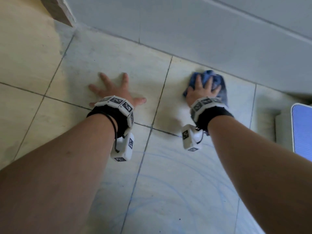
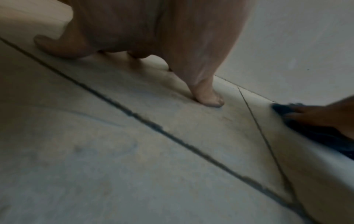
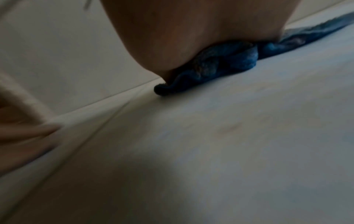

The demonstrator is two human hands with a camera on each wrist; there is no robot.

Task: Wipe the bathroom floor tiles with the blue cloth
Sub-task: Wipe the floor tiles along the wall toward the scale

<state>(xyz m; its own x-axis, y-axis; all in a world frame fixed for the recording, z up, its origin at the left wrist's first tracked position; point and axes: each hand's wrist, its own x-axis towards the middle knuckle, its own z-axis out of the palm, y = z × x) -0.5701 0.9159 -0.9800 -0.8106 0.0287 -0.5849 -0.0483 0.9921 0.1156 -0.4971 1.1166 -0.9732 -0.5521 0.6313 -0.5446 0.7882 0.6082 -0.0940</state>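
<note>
The blue cloth lies bunched on a pale floor tile, close to where the floor meets the wall. My right hand lies on top of it with fingers spread, pressing it to the tile. From the right wrist, my palm bears down on the crumpled cloth. My left hand is planted flat on the neighbouring tile to the left, fingers splayed, holding nothing. In the left wrist view its thumb tip touches the floor, and the cloth shows at the right edge under my right hand.
A grey-white tiled wall runs along the far side. A brown door frame stands at the upper left. A white object with a blue top sits at the right edge. Faint blue curved streaks mark the nearer tiles.
</note>
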